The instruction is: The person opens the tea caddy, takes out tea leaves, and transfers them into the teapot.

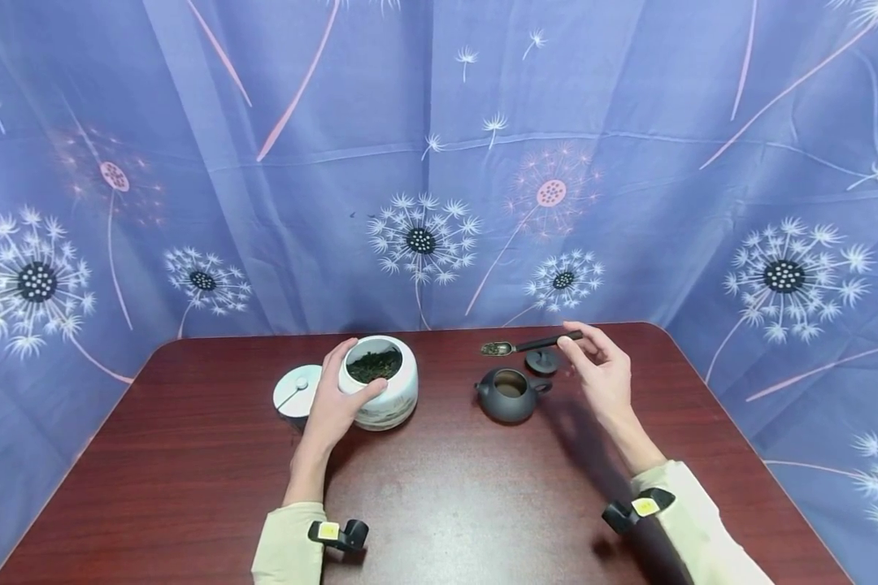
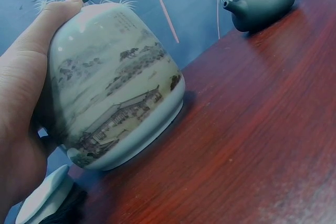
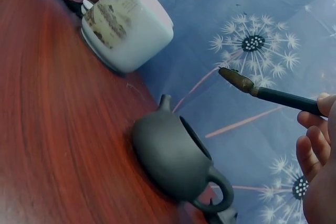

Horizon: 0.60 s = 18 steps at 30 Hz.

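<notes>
My left hand (image 1: pixel 339 400) grips the side of a white tea jar (image 1: pixel 401 400) painted with a landscape, its thumb on the near rim. Dark loose tea leaves (image 1: pixel 375 366) show inside the jar. In my right hand (image 1: pixel 601 370) is the dark handle of a tea scoop (image 1: pixel 497 348), pinched near its end. The scoop's metal bowl carries tea leaves and hangs in the air above and behind a dark teapot (image 1: pixel 507 408). That teapot stands lidless on the table, spout to the left and handle to the right. The right wrist view shows the scoop (image 3: pixel 239 80) apart from the teapot (image 3: pixel 170 153).
The teapot's dark lid (image 1: pixel 541 362) lies behind the pot's handle. Left of the jar is its white knobbed lid (image 1: pixel 297 392), with something dark beneath it. All stand on a reddish-brown wooden table (image 1: pixel 439 504), backed by a blue dandelion-print curtain (image 1: pixel 322 203).
</notes>
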Tool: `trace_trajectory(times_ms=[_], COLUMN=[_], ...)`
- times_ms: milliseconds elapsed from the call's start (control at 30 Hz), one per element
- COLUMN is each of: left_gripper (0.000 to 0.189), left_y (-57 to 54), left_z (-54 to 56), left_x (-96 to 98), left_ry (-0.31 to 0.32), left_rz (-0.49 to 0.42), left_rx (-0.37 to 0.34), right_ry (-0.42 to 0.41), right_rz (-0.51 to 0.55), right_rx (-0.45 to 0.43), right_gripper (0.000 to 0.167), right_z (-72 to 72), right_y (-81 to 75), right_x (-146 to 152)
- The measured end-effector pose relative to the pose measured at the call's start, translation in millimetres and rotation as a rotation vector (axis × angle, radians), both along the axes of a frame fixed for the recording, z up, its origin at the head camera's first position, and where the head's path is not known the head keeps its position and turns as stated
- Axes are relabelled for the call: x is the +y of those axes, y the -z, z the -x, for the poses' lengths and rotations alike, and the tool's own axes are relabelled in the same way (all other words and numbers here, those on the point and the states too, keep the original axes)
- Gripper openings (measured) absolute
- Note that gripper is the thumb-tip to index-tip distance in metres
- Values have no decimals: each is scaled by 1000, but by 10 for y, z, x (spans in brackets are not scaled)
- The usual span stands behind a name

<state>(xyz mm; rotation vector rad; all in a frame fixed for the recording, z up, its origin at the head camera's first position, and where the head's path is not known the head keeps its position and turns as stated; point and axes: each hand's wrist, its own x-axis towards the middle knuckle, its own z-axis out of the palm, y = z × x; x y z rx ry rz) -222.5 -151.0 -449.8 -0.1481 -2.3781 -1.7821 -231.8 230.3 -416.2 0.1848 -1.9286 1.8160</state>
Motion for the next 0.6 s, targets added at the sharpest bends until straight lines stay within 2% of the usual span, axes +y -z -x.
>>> trace_trajectory(times_ms=[67, 133, 300, 400, 600], left_gripper=[83, 83, 83, 83, 81], left_y=[101, 145, 158, 103, -142], left_z=[61, 81, 89, 69, -81], left_x=[-20, -29, -31, -20, 35], left_ry=[-5, -7, -13, -13, -1], left_rz=[0, 4, 8, 3, 11], left_rx=[9, 21, 26, 14, -5], right_ry=[14, 26, 48, 50, 67], right_rz=[-24, -46, -67, -59, -90], right_rx=[-17, -36, -64, -64, -61], right_gripper=[31, 32, 32, 32, 32], right_z=[-19, -59, -177, -211, -233], right_y=[-3, -30, -117, -119, -57], right_x=[32, 48, 59, 76, 127])
